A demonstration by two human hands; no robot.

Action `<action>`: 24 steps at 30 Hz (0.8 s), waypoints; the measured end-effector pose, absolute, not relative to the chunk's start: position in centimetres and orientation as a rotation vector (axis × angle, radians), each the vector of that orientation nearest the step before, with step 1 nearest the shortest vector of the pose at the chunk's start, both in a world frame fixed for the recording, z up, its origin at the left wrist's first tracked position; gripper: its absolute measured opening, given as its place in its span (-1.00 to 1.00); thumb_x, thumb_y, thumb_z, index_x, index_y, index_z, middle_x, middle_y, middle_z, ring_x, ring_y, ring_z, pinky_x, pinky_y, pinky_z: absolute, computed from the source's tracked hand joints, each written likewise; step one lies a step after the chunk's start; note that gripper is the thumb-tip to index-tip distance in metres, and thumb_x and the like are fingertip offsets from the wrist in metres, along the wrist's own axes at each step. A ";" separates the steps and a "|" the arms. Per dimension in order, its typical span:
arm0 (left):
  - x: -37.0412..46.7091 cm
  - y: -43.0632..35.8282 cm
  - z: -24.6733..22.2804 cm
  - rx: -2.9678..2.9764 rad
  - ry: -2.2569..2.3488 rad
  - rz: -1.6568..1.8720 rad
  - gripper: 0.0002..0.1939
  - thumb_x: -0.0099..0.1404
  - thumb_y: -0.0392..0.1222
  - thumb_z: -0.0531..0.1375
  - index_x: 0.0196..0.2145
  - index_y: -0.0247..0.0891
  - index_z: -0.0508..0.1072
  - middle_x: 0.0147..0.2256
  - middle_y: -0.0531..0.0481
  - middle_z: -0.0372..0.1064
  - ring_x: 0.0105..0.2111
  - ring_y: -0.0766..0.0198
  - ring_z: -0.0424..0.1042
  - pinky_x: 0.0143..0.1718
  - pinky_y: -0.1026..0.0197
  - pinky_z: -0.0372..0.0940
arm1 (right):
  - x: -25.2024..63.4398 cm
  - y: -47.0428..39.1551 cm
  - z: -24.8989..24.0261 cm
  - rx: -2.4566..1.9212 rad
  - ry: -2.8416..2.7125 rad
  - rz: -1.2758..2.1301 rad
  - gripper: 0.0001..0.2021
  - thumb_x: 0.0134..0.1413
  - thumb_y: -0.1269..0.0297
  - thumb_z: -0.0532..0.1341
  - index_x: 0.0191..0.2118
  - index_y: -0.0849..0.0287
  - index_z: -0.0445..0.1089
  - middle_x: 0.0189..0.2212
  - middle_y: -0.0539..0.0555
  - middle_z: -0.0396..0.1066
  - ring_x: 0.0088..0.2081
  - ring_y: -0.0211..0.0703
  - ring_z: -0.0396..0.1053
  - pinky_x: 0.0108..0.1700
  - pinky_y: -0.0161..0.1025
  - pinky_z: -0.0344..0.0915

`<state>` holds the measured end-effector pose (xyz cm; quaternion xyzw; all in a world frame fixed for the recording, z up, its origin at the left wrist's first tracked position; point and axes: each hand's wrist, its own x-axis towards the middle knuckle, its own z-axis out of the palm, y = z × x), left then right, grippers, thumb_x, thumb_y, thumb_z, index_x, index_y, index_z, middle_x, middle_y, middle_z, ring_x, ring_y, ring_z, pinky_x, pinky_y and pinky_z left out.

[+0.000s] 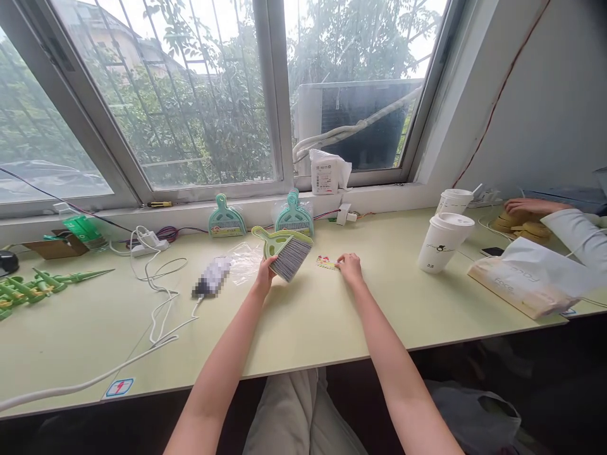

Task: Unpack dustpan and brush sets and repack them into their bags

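My left hand is closed on a green dustpan and brush set, held tilted over the table with its grey bristles facing me. To its right, my right hand pinches the right end of a small colourful label card at the tabletop. Behind them, two more dustpan sets, one at the left and one in the middle, stand against the window ledge. Crumpled clear plastic wrap lies left of my left hand.
White cables, a blurred-out object and green plastic pieces lie leftward. On the right are paper cups, a tissue pack and another person's hand and sleeve. The table's front edge is near me.
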<state>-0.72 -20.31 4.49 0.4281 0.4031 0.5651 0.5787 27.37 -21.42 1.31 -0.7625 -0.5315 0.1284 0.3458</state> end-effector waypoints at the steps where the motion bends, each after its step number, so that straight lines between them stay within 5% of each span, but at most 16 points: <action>1: -1.1 -20.1 4.5 1.002 0.944 1.347 -0.59 0.03 -0.03 0.24 -0.15 -0.22 0.36 -0.30 -0.06 0.39 -0.25 0.17 0.41 -0.28 0.18 0.36 | 27.6 -21.3 1.2 -1.934 -1.302 0.344 -0.84 -0.03 0.43 0.26 -0.26 0.20 0.48 -0.08 0.22 0.33 0.00 -0.03 0.32 -0.02 -0.18 0.27; 4: -2.2 -19.4 4.3 1.041 0.991 1.376 -0.61 0.08 0.06 0.20 -0.19 -0.20 0.37 -0.32 -0.09 0.40 -0.21 0.09 0.42 -0.21 0.08 0.37 | 28.4 -21.1 1.6 -1.746 -1.042 0.402 -0.77 -0.15 0.46 0.28 -0.26 0.20 0.46 -0.09 0.21 0.35 -0.05 -0.03 0.37 -0.01 -0.14 0.32; 8: -2.8 -19.1 3.9 1.050 1.111 1.285 -0.62 0.12 0.13 0.15 -0.22 -0.18 0.40 -0.36 -0.13 0.41 -0.20 0.00 0.44 -0.19 -0.01 0.38 | 28.3 -22.1 3.8 -1.298 -0.877 0.786 -0.66 -0.20 0.27 0.39 -0.20 0.20 0.43 -0.25 0.12 0.47 -0.17 -0.07 0.44 -0.06 -0.09 0.38; 14: -1.4 -20.2 3.6 1.087 1.025 1.053 -0.60 0.12 0.05 0.22 -0.13 -0.18 0.44 -0.27 -0.11 0.47 -0.19 0.05 0.49 -0.15 0.03 0.42 | 26.0 -26.0 8.2 -0.808 -1.378 1.295 -0.52 -0.25 0.08 0.44 -0.14 0.15 0.47 -0.32 0.07 0.50 -0.29 -0.15 0.45 -0.26 -0.25 0.37; 19: -0.6 -21.5 3.8 1.200 0.917 0.900 -0.48 0.10 0.05 0.29 0.00 -0.17 0.42 -0.15 -0.12 0.48 -0.17 0.07 0.51 -0.11 0.06 0.40 | 25.4 -26.4 8.7 -0.945 -1.534 1.204 -0.45 -0.19 0.00 0.39 -0.04 0.15 0.45 -0.34 0.07 0.49 -0.34 -0.18 0.42 -0.33 -0.30 0.31; 24: -0.2 -21.8 4.2 1.193 0.859 0.841 -0.43 0.09 0.06 0.32 0.03 -0.17 0.40 -0.10 -0.17 0.48 -0.16 0.02 0.52 -0.10 0.02 0.40 | 24.0 -24.7 6.6 -1.374 -1.634 0.717 -0.67 -0.07 0.16 0.33 -0.12 0.11 0.48 -0.33 0.02 0.50 -0.32 -0.20 0.40 -0.32 -0.32 0.27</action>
